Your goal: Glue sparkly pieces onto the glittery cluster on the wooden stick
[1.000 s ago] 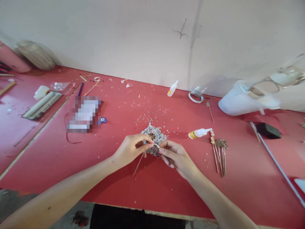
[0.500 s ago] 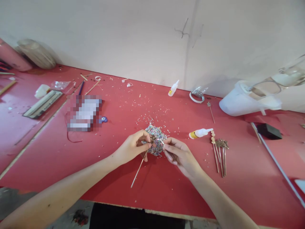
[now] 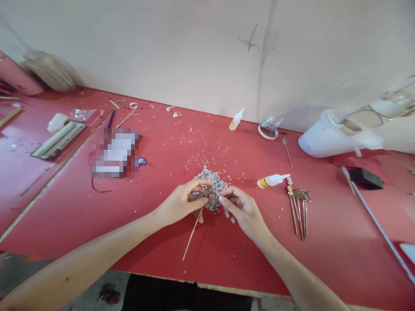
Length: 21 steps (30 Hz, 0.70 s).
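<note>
My left hand (image 3: 186,201) grips a thin metallic hair stick (image 3: 192,237) near its ornate top, the shaft slanting down toward the table's front edge. Close by on the right, my right hand (image 3: 240,205) pinches a small slim object at its fingertips, too small to name. Beneath and behind the fingers lies a pile of tiny multicoloured bits (image 3: 210,175). A glue bottle with a yellow label (image 3: 272,180) rests right of the pile, beside several metallic sticks with ornate heads (image 3: 302,196).
On the red table (image 3: 155,242) stand a second small bottle (image 3: 236,119), a tape ring (image 3: 268,131) and a white container (image 3: 324,136) at the back. A blurred-out flat object (image 3: 116,153) lies left, a black block (image 3: 366,178) right.
The stick's lower end has swung slightly right and down. My left hand's upper fingers have stretched over the ornate top, and my right hand's fingertips have moved slightly left.
</note>
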Tool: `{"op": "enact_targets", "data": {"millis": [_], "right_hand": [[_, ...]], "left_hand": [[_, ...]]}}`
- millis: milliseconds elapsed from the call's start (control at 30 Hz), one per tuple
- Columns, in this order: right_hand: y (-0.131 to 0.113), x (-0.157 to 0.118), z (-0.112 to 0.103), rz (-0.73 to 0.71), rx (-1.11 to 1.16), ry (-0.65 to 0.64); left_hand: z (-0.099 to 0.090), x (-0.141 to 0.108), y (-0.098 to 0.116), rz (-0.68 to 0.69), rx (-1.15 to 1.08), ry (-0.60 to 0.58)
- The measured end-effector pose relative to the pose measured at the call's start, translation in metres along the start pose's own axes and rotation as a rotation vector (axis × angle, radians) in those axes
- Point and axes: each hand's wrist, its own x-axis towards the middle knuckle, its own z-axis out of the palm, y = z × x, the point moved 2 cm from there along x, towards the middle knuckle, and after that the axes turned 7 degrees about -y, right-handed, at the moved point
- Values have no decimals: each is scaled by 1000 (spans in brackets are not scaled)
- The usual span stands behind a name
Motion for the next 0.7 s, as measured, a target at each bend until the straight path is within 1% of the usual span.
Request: {"op": "enact_targets", "data": {"millis": [233,400,567,700], "right_hand": [[1,-1,4,-12,6,-12],[-1,-1,5,-13,-3,3],[0,-1,5,-26,-27,15],[2,-1,5,-41,-65,23]], "left_hand": [[2,-1,-1,-9,43,8],[2,0,-2,-18,57,24],[4,-2,1,-13,142,42],[5,-2,3,-26,169,52]]}}
